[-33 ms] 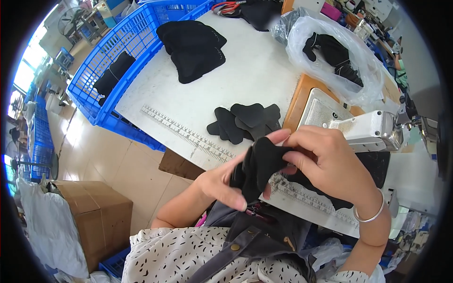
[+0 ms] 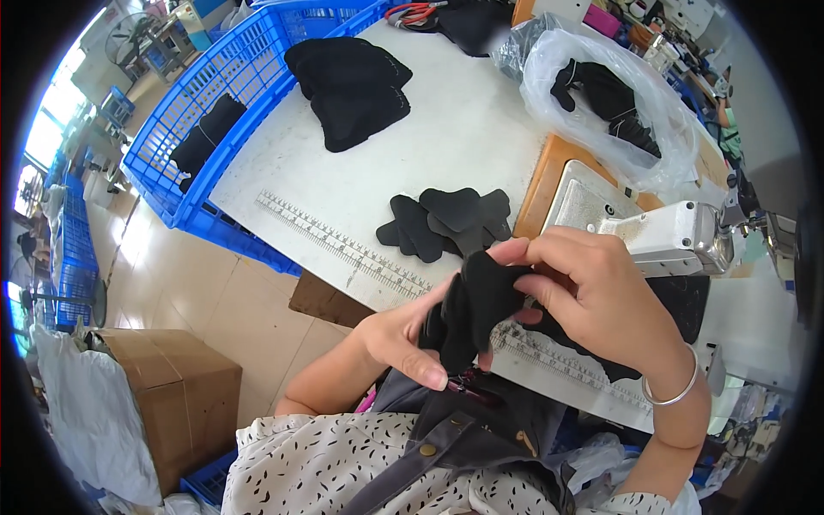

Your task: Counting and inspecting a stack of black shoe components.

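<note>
Two hands meet over the near edge of the surface [image 2: 481, 129], both closed on one black fabric piece [image 2: 476, 300]. The left hand [image 2: 403, 330] pinches its lower end between thumb and fingers; the right hand [image 2: 592, 296] grips the top with curled fingertips. The piece hangs folded in the air, just above the ruler strip [image 2: 343, 249] along that edge and clear of the surface.

Risk lies mostly in that grip. The fabric looks soft and doubled over, so if either hand loosens while the layers are being matched, I think the edges would slide out of line or the piece would drop into the lap, past the edge. The sewing machine [image 2: 661, 232] sits right beside the right hand at the surface's right side; a careless swing could knock knuckles against its metal head. I cannot see the needle area from here, so how close the fingers come to it is unclear.

Just behind the hands a small stack of cut black pieces [image 2: 442, 219] lies loose; a brushing sleeve or the hanging fabric could scatter it. Farther back, a black pile [image 2: 352, 77] and a plastic bag [image 2: 601, 86] are well apart.
</note>
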`<state>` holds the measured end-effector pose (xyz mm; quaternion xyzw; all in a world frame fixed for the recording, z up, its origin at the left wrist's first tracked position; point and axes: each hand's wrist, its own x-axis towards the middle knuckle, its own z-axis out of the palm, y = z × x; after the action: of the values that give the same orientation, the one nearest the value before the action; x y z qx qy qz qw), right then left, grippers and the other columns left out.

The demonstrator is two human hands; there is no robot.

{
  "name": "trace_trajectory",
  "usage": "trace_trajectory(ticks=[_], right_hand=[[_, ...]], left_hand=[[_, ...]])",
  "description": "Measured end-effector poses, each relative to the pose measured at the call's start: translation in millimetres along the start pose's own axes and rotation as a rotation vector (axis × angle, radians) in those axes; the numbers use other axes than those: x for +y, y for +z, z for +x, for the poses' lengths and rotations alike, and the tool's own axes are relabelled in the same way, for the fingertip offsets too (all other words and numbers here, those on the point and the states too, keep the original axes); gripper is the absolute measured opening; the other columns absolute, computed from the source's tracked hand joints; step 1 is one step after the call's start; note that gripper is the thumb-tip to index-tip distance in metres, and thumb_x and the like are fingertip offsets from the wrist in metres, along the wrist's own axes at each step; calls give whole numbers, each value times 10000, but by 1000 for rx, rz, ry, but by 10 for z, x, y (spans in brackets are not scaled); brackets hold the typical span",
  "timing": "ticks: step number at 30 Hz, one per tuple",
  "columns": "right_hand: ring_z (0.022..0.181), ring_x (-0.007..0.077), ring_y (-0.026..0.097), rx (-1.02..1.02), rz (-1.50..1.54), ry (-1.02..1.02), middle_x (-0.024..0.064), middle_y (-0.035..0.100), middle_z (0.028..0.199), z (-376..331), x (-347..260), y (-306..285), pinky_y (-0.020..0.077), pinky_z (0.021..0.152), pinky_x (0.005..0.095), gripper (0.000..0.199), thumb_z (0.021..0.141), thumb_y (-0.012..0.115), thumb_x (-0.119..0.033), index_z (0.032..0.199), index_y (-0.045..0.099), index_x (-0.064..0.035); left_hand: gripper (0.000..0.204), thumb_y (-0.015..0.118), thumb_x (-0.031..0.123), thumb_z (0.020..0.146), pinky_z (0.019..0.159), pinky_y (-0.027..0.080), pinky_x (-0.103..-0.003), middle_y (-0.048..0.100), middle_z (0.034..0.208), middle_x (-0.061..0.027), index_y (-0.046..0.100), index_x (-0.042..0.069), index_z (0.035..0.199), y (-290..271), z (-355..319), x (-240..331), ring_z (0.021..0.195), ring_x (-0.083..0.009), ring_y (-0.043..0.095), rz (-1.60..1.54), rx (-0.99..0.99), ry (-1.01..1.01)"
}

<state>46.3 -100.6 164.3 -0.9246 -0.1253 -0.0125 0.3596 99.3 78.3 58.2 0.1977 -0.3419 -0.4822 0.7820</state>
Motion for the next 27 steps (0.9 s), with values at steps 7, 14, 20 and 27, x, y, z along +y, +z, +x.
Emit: trace_trajectory(ticks=[7,14,20,27], right_hand=[[580,210,547,-22,-89,-53,100,528,676,-63,-21,45,416,530,302,139,707,663,-13,827,595,3],[702,188,574,31,-139,17,90,543,855,-97,6,121,459,590,280,327,702,666,1,1015,571,-18],[845,283,565,31,-104,-123,136,513,989,-189,-31,151,467,701,338,463,710,690,-80,1134,515,-18],[836,272,568,137,-34,-7,145,537,1015,-577,-136,295,479,702,327,514,719,714,-128,1156,486,19]], left_hand=[[1010,699,334,753,701,520,-286,283,1366,-178,0,67,1432,24,-17,-97,1175,-353,436,-180,39,-22],[609,709,68,746,733,536,-313,440,1233,-126,393,43,1266,41,-63,-163,1062,-228,514,-135,228,25],[650,752,64,691,630,533,-270,509,961,-92,397,78,1236,106,-18,-90,903,-185,571,24,459,-38],[237,607,121,856,777,508,-303,355,1277,-125,493,-18,1010,250,42,-30,1021,-187,547,35,458,-52]])
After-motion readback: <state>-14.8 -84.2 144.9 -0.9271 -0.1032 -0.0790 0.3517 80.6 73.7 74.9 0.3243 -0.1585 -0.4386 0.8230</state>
